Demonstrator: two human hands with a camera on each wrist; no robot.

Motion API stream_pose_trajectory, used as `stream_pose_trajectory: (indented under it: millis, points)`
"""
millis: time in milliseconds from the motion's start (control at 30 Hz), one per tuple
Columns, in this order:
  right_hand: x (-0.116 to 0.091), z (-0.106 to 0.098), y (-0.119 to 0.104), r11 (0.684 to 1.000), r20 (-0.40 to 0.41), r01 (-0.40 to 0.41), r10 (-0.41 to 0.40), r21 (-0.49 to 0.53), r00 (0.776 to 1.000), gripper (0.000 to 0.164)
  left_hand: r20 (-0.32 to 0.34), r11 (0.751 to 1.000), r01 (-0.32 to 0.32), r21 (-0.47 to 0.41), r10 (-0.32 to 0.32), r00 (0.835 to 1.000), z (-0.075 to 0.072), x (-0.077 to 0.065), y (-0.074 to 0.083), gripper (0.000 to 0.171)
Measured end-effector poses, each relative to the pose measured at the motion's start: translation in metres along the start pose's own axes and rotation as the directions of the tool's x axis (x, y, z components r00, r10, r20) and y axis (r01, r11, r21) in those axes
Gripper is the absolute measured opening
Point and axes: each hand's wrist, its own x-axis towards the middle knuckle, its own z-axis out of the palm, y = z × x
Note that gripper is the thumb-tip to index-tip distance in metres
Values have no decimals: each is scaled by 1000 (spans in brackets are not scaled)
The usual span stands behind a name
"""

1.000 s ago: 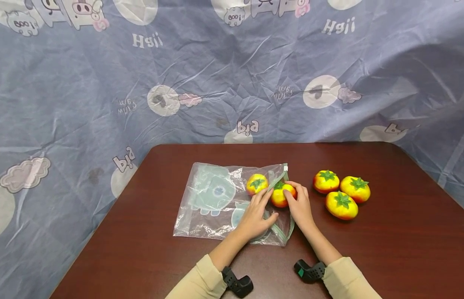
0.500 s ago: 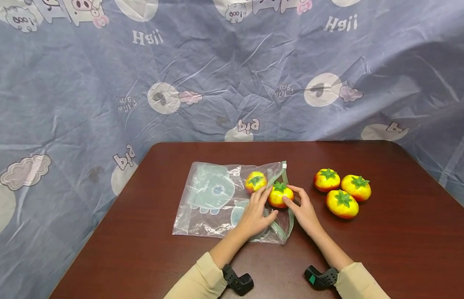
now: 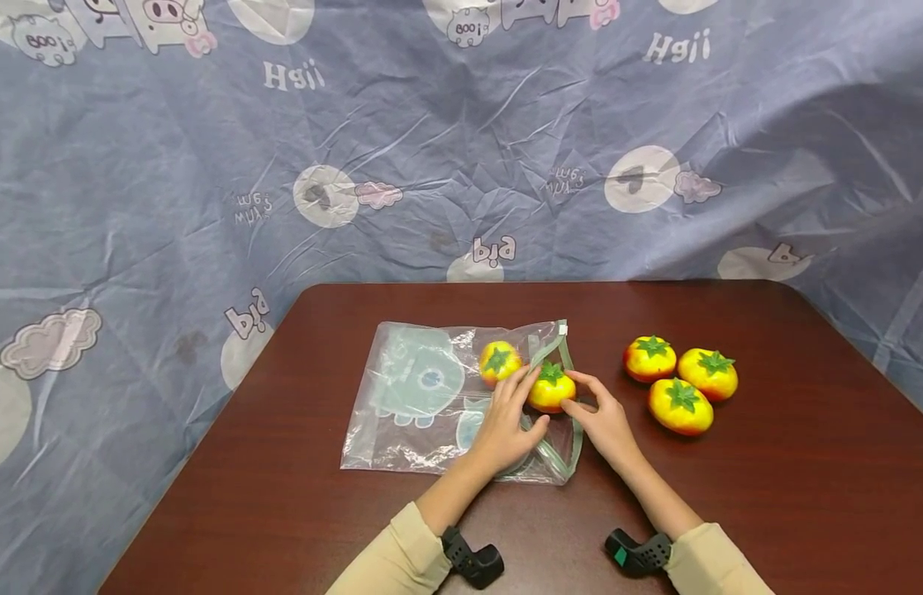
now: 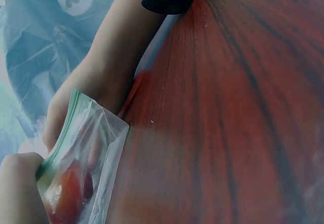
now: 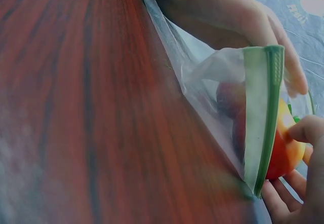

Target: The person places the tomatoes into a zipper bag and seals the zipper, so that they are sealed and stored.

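Observation:
A clear zip bag point(image 3: 420, 450) with a green zip edge lies flat, its mouth to the right. One yellow-and-red tomato point(image 3: 498, 361) with a green leafy top sits inside, left of my left fingers. A second tomato point(image 3: 552, 392) is in the bag's mouth, and my right hand point(image 3: 608, 426) holds it between thumb and fingers. My left hand point(image 3: 503, 430) rests at the bag's mouth, fingers stretched and thumb spread apart. In the right wrist view, the green zip strip point(image 5: 266, 117) stands upright beside the tomato, partly hiding it.
Three more tomatoes point(image 3: 682, 406) sit grouped on the dark red-brown table point(image 3: 788, 496), right of my right hand. A printed grey-blue cloth point(image 3: 431, 140) hangs behind the table's far edge. Each wrist wears a black camera mount point(image 3: 472, 559).
The tomato in my right hand has moved left, farther into the bag's mouth. The tomato inside has also shifted left and tilted. My left hand has barely moved.

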Motion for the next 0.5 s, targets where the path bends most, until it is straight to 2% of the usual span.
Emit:
stream_pose_trajectory:
  millis: [133,300,500]
  points:
    - [0,2,1,1000,16,31,-31,0,999,51,-38,999,-35,-12,35,999,-1,-1,0,66]
    - [1,4,2,999,28,48,-49,12,998,52,-46,998,-57,-28,56,997,-2,-1,0,65]
    - [2,4,4,993,32,95,-93,-67,995,52,-84,996,-83,-32,80,993,0,1,0,65]
